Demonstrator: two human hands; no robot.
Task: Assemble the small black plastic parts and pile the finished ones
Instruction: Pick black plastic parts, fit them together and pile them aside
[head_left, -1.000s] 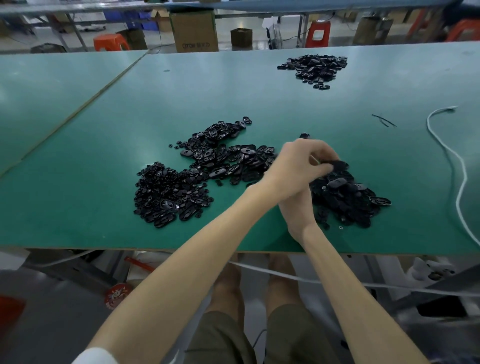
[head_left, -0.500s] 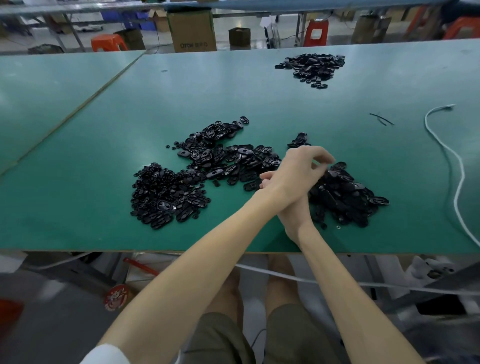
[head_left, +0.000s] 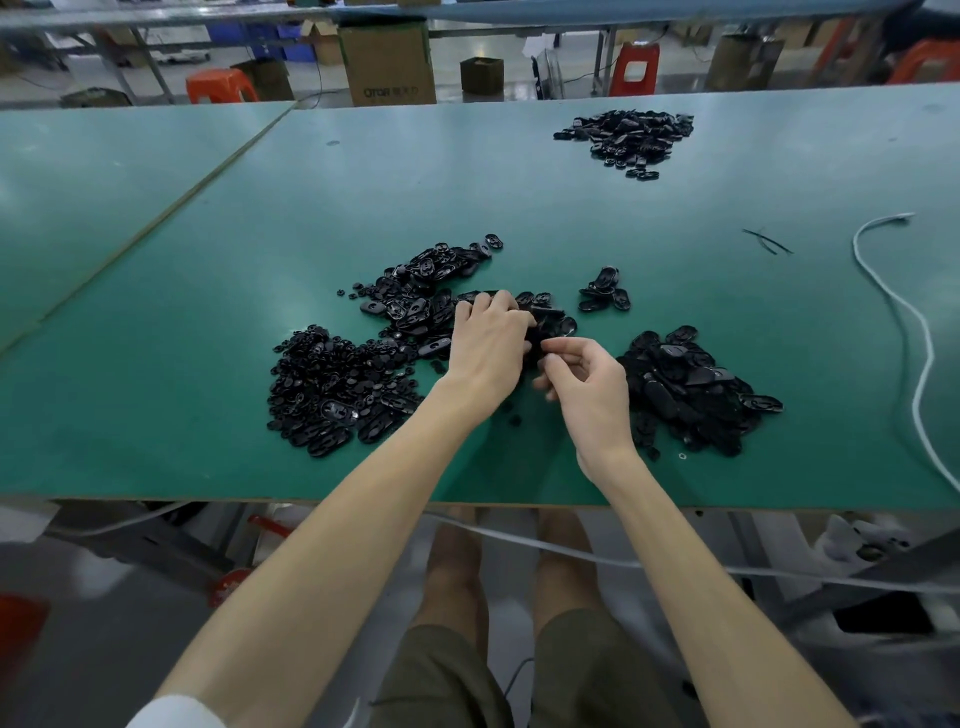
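Plainly the stock is sorted by kind so that each hand can reach what it needs: a left heap (head_left: 332, 389) of tiny round pieces, a middle heap (head_left: 415, 306) of oval shells, and a right heap (head_left: 685, 389) near the front edge of the desk (head_left: 156, 415), which I judge to be the finished ones. A small cluster (head_left: 605, 296) lies apart just beyond, and a far heap (head_left: 628, 135) sits well back.

The left hand (head_left: 488, 348) lies knuckles-up on the near edge of the middle heap, fingers bent down among the shells; whether it grips one I cannot tell. The right hand (head_left: 589, 384) is just beside it, thumb and forefinger pinched on a small black part (head_left: 537, 338) held between the two hands, probably so it can be pressed into a shell. That part is dark, glossy and mostly hidden by the fingers, so its shape cannot be made out. A white cable (head_left: 909, 322) trails down the right side.
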